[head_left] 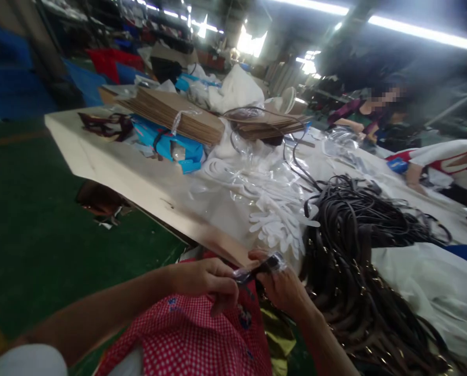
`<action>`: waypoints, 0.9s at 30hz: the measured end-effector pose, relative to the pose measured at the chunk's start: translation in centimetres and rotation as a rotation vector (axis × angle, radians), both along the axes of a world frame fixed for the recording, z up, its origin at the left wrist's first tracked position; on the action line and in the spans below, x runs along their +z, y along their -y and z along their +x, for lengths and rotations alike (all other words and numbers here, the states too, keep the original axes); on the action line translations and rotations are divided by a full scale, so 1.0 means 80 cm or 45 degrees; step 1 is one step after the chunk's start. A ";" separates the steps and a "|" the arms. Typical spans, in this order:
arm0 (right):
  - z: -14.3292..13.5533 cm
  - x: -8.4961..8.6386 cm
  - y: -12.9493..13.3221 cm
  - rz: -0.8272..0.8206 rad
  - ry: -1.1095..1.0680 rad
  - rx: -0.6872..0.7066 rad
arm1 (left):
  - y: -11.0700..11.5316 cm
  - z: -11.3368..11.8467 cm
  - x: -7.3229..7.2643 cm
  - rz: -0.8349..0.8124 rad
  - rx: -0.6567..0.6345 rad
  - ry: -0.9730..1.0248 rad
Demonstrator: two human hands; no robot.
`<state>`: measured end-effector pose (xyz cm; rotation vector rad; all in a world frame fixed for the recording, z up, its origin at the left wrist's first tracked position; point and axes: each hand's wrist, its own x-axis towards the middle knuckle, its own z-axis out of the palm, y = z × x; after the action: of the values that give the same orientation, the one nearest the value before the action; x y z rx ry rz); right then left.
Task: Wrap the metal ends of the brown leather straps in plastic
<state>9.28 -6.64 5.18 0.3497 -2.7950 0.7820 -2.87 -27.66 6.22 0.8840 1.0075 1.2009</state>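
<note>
Between my hands, close to the table's front edge, is a short dark strap piece [253, 272] with something shiny like clear film on it; blur hides its detail. My left hand [218, 282] pinches one end, fingers curled. My right hand [282, 287] grips the other end with its thumb and fingers. Just beyond lie several white gloves [278, 222] on clear plastic. To the right of my right hand, a large heap of dark straps [347, 271] with gold-coloured metal fittings spreads over the table and hangs off its edge.
Stacked brown cardboard [178, 112] and a blue package [166, 141] lie farther back on the pale table [96, 162]. White sheeting [425, 282] is at the right. Two people work across the table at the right, one in a purple sleeve [341, 112]. Green floor [30, 219] shows at left.
</note>
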 end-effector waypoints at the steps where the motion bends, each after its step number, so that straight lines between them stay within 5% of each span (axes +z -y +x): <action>1: -0.003 -0.005 0.006 0.059 0.068 0.032 | 0.004 -0.007 0.003 -0.039 -0.002 -0.034; 5: -0.011 -0.012 0.032 0.274 0.334 -0.011 | 0.012 -0.045 0.009 -0.238 -0.122 -0.118; 8: -0.008 0.003 0.040 0.165 0.568 -0.065 | 0.013 -0.083 0.012 -0.372 -0.226 -0.175; 12: 0.004 0.029 0.040 -0.709 1.271 0.136 | 0.016 -0.129 0.015 -0.361 -0.344 -0.249; 15: 0.006 0.040 0.045 -1.479 1.346 0.361 | 0.019 -0.144 0.013 -0.243 -0.191 -0.303; 19: -0.010 0.051 0.059 -2.240 1.198 0.796 | 0.024 -0.119 0.020 0.071 0.449 -0.622; 21: -0.022 0.056 0.065 -2.454 1.138 0.884 | 0.027 -0.089 0.028 0.223 0.580 -0.721; 24: -0.036 0.062 0.072 -2.551 1.057 0.803 | 0.023 -0.037 0.032 0.463 0.682 -0.952; 27: -0.042 0.073 0.078 -2.535 0.983 0.759 | 0.002 0.002 0.014 0.534 0.916 -1.182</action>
<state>5.95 -12.87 10.99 0.4077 -0.7893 3.4649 -2.67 -27.79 7.33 1.5528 1.9741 1.6701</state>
